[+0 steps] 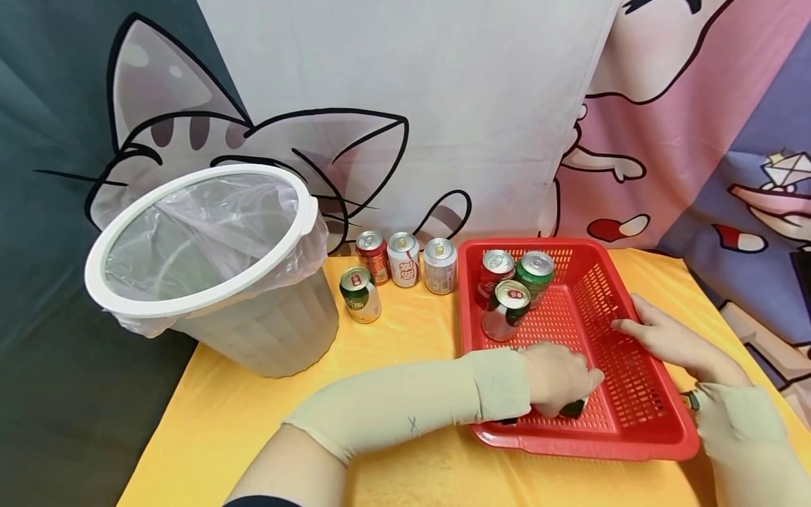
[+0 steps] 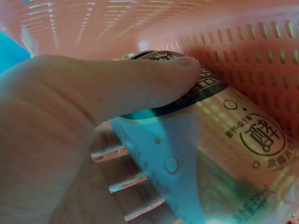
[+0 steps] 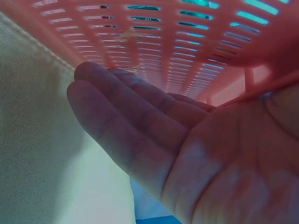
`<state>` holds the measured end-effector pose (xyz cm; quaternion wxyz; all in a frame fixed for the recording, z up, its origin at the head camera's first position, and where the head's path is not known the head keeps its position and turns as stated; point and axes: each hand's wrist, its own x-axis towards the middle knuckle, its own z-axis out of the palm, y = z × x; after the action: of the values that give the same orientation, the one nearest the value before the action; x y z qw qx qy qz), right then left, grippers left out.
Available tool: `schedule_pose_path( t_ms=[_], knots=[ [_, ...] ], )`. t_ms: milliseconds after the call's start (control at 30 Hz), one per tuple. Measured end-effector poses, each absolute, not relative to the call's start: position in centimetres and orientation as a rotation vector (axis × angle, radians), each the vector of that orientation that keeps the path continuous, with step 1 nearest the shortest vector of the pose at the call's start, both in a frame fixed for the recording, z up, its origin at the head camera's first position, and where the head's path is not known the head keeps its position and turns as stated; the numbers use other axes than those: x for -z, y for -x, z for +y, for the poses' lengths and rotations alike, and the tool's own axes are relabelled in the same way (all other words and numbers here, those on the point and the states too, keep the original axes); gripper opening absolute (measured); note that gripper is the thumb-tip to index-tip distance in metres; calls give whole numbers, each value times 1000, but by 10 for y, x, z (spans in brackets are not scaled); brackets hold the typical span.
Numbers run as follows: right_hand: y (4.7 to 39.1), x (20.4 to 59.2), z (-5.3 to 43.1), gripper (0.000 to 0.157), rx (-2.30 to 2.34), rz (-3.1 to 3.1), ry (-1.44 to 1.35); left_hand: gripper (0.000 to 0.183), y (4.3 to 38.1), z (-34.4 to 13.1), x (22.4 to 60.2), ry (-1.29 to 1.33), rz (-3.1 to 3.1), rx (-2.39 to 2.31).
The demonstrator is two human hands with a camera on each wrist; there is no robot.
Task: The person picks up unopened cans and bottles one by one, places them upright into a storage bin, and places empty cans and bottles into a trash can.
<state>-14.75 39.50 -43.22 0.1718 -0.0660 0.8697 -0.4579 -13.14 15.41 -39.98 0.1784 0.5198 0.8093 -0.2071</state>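
Note:
Inside the red plastic basket, my left hand grips a beverage can with a dark green band and a gold-and-pale body. The left wrist view shows the can tilted, thumb across its upper end; from the head only a dark bit shows beneath the fingers. My right hand holds the basket's right rim, thumb over the top and fingers along the outer wall. Upright at the basket's far left are a red can, a green can and a green-and-silver can.
Left of the basket, a red can, a white can, a pale silver can and a green-and-gold can stand on the yellow cloth. A bag-lined bin stands at left. A printed curtain hangs behind.

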Motion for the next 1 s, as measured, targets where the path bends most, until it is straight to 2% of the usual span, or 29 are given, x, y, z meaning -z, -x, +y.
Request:
schedule_pose_path(
  t_ms=[133,433,700,1000],
  knots=[
    [149,431,395,57,1289,2462,154,78,139,151,392,-1513,2292,505],
    [150,434,394,51,1250,2502,163,71,177,141,377,-1532,2458,245],
    [150,435,395,49,1243,2534,197,62,196,134,378,-1425,2701,305],
    [149,434,395,51,1258,2505,195,68,202,134,383,-1272,2824,293]
  ],
)
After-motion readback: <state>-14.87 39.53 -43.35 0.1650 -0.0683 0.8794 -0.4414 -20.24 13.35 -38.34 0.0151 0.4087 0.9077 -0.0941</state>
